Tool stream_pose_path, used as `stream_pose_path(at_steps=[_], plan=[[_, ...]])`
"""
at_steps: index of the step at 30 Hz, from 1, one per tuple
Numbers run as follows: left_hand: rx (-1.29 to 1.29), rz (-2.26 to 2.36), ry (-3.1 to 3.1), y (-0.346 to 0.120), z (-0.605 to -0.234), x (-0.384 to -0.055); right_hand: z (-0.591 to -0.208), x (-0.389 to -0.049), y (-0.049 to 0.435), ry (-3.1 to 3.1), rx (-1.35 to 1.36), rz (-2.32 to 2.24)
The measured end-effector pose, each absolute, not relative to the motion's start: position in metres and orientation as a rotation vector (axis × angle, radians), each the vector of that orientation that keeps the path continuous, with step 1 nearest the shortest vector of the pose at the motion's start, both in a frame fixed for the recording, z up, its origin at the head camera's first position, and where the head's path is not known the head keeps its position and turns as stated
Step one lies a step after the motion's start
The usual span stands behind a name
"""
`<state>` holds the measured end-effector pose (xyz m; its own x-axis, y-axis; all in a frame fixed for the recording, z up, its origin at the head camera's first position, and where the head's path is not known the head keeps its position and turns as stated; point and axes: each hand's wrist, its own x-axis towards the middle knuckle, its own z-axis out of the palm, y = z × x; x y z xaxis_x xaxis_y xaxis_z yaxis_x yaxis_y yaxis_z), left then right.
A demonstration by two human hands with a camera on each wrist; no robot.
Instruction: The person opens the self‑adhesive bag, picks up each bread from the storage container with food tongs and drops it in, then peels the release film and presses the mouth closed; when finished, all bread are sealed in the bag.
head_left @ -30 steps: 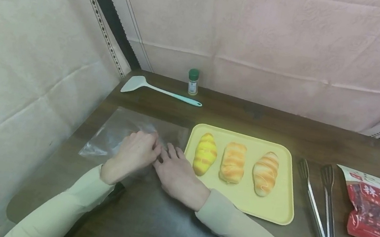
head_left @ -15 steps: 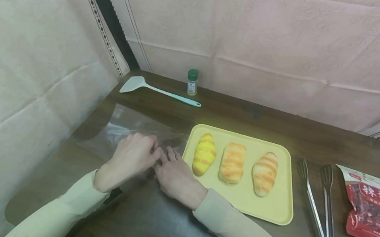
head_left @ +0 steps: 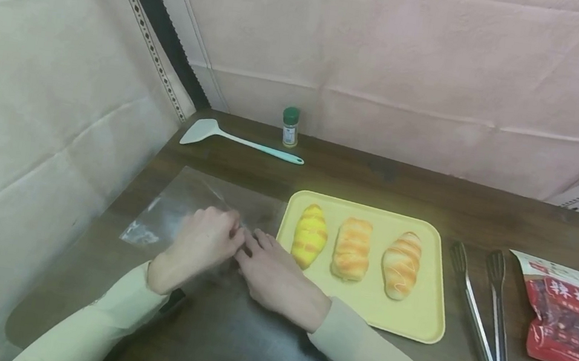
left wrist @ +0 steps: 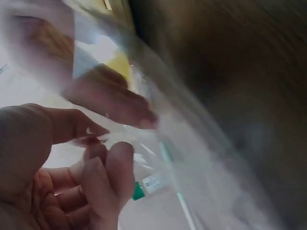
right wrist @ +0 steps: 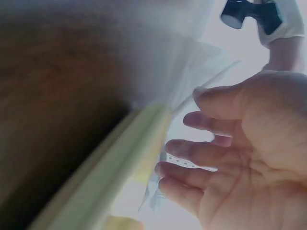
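A clear plastic bag (head_left: 164,213) lies on the table under and beyond both hands. My left hand (head_left: 200,243) pinches its near edge between thumb and fingers; in the left wrist view the left hand (left wrist: 72,167) shows its fingertips together on the thin film. Beside it, the right hand (head_left: 277,276) reaches in with fingers loosely extended against the bag. The right wrist view shows the right hand (right wrist: 240,148) with thumb and fingers apart, nothing gripped between them. Right of the hands, a yellow tray (head_left: 413,325) bears a yellow bread (head_left: 310,236), a rectangular bread (head_left: 352,248) and a twisted bread (head_left: 401,265).
At the back lie a pale turquoise spatula (head_left: 250,142) and an upright green-capped seasoning bottle (head_left: 290,127). Metal tongs (head_left: 494,335) and a red packet of dried chillies (head_left: 567,321) are right of the tray. Cloth (head_left: 70,133) hangs along the left and back.
The bag's far-left part lifts and shifts, then settles back flat. Both hands stay close together near the same spot, the left still pinching the bag edge.
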<state>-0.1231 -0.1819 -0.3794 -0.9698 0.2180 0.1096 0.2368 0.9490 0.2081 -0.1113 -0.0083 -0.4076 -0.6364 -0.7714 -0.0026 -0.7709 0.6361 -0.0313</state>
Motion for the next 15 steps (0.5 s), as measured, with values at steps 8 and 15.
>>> stream_pose_path(at_steps=[8,15], plan=[[-0.327,-0.485,-3.021,-0.187,-0.391,-0.13,-0.394,-0.096,0.031,2.958,-1.397,-0.322],[-0.303,-0.523,-3.046,-0.19,-0.392,-0.136,-0.382,-0.082,0.083,3.101,-1.326,-0.605]])
